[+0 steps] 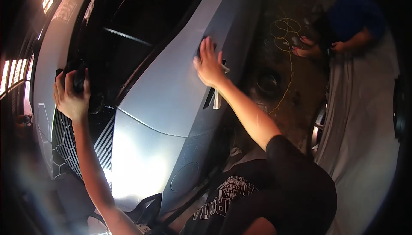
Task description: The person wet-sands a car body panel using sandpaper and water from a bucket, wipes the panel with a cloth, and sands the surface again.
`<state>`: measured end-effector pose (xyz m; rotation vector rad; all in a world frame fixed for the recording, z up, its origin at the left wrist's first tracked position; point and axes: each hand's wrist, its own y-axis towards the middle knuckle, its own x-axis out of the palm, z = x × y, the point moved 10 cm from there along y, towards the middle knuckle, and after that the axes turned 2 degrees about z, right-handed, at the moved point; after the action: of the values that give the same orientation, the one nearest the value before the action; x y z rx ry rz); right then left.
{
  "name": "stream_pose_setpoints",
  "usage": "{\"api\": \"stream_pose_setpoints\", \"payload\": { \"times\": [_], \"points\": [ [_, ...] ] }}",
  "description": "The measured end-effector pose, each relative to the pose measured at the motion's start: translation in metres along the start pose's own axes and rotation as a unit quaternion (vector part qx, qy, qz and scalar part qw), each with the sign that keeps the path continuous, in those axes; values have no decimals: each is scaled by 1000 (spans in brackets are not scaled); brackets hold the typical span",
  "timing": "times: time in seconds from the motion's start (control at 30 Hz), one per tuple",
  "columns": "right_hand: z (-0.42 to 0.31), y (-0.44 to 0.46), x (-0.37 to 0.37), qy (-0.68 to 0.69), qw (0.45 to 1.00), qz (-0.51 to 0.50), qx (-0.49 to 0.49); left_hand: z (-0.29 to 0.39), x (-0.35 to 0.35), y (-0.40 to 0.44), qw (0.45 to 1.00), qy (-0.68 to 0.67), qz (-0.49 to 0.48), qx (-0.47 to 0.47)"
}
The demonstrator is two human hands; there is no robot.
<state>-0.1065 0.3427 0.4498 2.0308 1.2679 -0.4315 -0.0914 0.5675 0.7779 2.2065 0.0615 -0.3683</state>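
Note:
My left hand (72, 100) is at the inner edge of the pale car body on the left, fingers curled around something dark and rounded (80, 79) that I cannot make out. My right hand (210, 65) lies flat against the silver car panel (167, 80), its fingers stretched out. A dark patch shows beside and under those fingers; whether it is a pad or a shadow is unclear. Just below the right wrist, a dark slot with a pale strip (216, 100) is set in the panel's side.
Black honeycomb grille (66, 142) and bright slats lie below my left hand. On the dark floor, a yellow cord (292, 74) is loosely coiled. Another person in a blue top (354, 14) is at the upper right. Grey sheeting (360, 106) hangs along the right side.

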Motion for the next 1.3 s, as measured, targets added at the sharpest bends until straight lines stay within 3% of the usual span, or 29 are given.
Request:
{"api": "stream_pose_setpoints", "payload": {
  "times": [0.07,0.1,0.17,0.23,0.27,0.33,0.43,0.5,0.57,0.6,0.67,0.73,0.83,0.93,1.0,1.07,1.13,1.2,1.27,1.3],
  "points": [
    [39,45,-2,38,994,34,100,2,-2,-2,1000,-1,-20,-4],
    [18,29,7,29,994,37,100,-1,-4,-6,1000,-5,-22,-1],
    [-70,-59,33,-9,1000,11,18,-3,4,-6,999,-1,-34,-12],
    [-118,-138,59,19,996,-80,-34,-3,2,-6,999,-12,-30,-6],
    [-115,-137,58,-6,993,-106,-45,-2,0,-6,1000,-16,-25,0],
    [-78,-85,41,-20,999,-32,-34,-3,-3,-7,999,-41,-33,3],
    [19,9,9,65,990,38,120,9,-5,-8,988,-123,-79,39],
    [25,10,17,57,979,37,191,33,-24,-22,977,-151,-116,94],
    [-22,-46,37,5,994,-10,105,63,-32,-25,963,-174,-148,142],
    [-22,-42,30,27,995,13,100,72,-31,-34,956,-183,-171,155],
    [-67,-106,37,8,999,-43,-2,111,-24,-84,924,-231,-205,226],
    [-44,-87,35,-26,995,-96,12,152,-13,-108,907,-260,-223,244],
    [34,-12,12,35,995,-36,89,218,9,-116,892,-277,-239,266],
    [64,12,17,68,994,-17,81,276,70,-106,873,-307,-296,235],
    [56,-13,31,77,992,-67,78,327,150,-40,860,-354,-334,153],
    [56,-11,39,43,996,-70,35,374,213,-1,841,-372,-369,136],
    [112,61,30,72,993,-7,89,408,255,29,831,-329,-402,200],
    [197,157,18,62,983,104,136,391,280,69,864,-302,-377,141],
    [274,237,-11,123,962,135,203,335,294,115,915,-222,-326,88],
    [275,245,-13,143,955,143,217,310,290,139,925,-172,-322,107]
  ]
}}
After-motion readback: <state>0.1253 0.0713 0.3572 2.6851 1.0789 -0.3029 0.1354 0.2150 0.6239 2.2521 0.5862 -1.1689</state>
